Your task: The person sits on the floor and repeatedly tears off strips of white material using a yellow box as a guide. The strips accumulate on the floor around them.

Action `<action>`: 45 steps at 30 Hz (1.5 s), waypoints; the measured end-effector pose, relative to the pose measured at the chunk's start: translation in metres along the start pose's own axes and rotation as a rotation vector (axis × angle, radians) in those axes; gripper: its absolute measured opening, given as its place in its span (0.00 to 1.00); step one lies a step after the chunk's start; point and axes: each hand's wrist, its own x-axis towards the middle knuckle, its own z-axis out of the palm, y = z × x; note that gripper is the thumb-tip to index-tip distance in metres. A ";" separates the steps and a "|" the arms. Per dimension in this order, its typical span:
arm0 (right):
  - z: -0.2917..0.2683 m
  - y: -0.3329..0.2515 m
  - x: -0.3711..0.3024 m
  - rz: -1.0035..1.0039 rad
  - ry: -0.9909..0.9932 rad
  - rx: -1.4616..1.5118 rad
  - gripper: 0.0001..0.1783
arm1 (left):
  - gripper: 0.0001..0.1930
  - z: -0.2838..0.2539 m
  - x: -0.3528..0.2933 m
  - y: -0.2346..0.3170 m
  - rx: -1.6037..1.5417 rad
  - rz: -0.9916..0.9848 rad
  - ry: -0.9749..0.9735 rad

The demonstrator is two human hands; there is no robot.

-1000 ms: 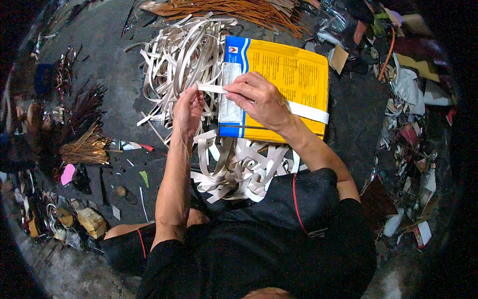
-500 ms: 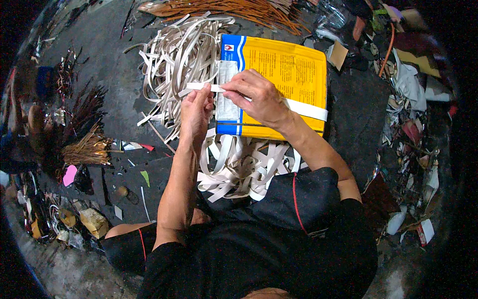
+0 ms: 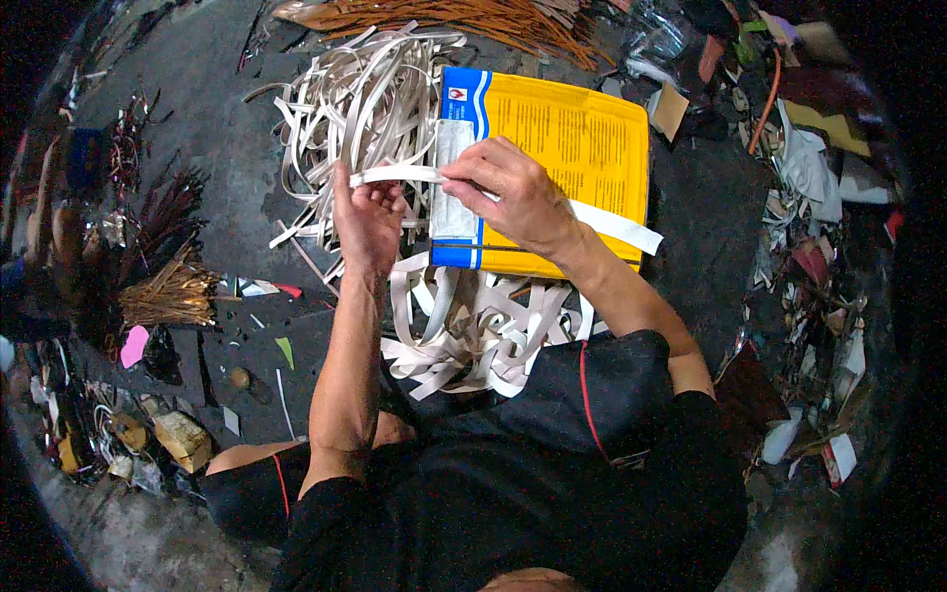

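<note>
Head view: the person's right hand (image 3: 515, 189) pinched a flat white strip (image 3: 614, 225) that ran over a yellow-and-blue rectangular container (image 3: 577, 128). Left hand (image 3: 371, 229) sat slack, palm up, thumb parted from fingers, beside a tangled heap of off-white strips (image 3: 321, 128).

Flat white strip (image 3: 400, 174), 11 o'clock: smooth, matt finish shown. Yellow-and-blue canister (image 3: 582, 128), 1 o'clock: smooth, low-sheen, metal-like. Clear plastic film (image 3: 663, 37), 1 o'clock: glossy, crumpled. Black T-shirt (image 3: 523, 493), 6 o'clock: matt cloth. Floor (image 3: 232, 128), 10 o'clock: rough, matt.
</note>
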 end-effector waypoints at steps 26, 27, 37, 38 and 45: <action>0.002 -0.003 0.001 -0.068 0.053 -0.045 0.08 | 0.19 0.017 -0.016 0.004 0.094 -0.028 -0.004; 0.002 -0.004 0.001 -0.062 0.042 -0.040 0.07 | 0.17 0.027 -0.023 -0.003 0.184 0.010 -0.087; -0.002 -0.004 0.001 -0.059 -0.002 -0.021 0.09 | 0.09 0.004 -0.003 0.003 0.477 -0.016 -0.053; -0.002 -0.003 0.001 -0.055 -0.004 -0.020 0.09 | 0.08 0.002 0.000 0.004 0.494 -0.016 -0.034; -0.001 -0.003 0.003 -0.085 0.005 -0.075 0.07 | 0.10 -0.015 0.012 0.009 0.603 0.000 -0.031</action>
